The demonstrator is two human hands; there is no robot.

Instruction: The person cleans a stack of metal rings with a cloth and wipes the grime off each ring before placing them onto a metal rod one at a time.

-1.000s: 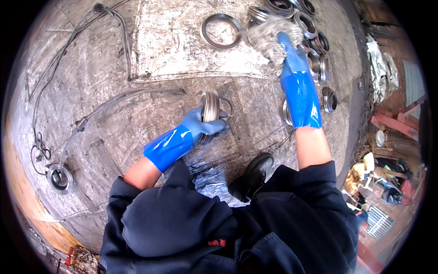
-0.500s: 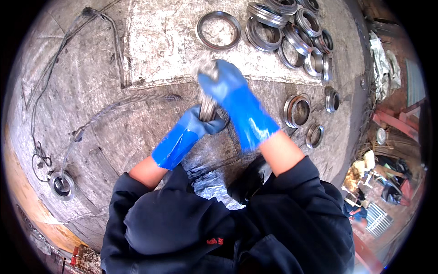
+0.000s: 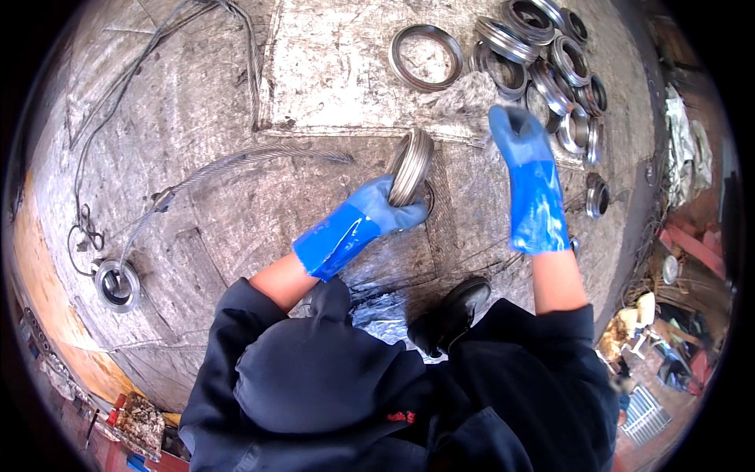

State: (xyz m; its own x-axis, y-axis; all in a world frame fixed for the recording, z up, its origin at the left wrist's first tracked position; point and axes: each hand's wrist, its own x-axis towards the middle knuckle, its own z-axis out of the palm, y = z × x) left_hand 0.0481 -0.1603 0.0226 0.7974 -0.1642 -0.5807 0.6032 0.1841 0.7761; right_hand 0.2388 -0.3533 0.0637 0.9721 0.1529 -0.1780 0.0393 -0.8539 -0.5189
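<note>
My left hand [image 3: 387, 206], in a blue rubber glove, is closed round the lower end of a grooved metal ring [image 3: 412, 167], holding it tilted on edge above the worn ground covering. My right hand [image 3: 521, 135], gloved the same, is out to the right, its thumb and fingers apart around a dark hollow. Just left of its thumb is a crumpled grey rag [image 3: 462, 100], smeared by motion. It looks loose from the fingers, though they may still touch at its edge. Beyond the rag lies a wide flat metal ring [image 3: 425, 57].
Several metal rings [image 3: 543, 79] are heaped at the far right, with a single ring [image 3: 597, 195] nearer. A wire rope [image 3: 236, 163] curves across the left, ending by another ring [image 3: 116, 285]. My black shoe [image 3: 464, 303] is below. Mixed scrap [image 3: 668, 338] lies at the right edge.
My right hand has moved right, away from the ring, and its fingers have parted from the rag. The left hand still grips the ring. The whole view has shifted.
</note>
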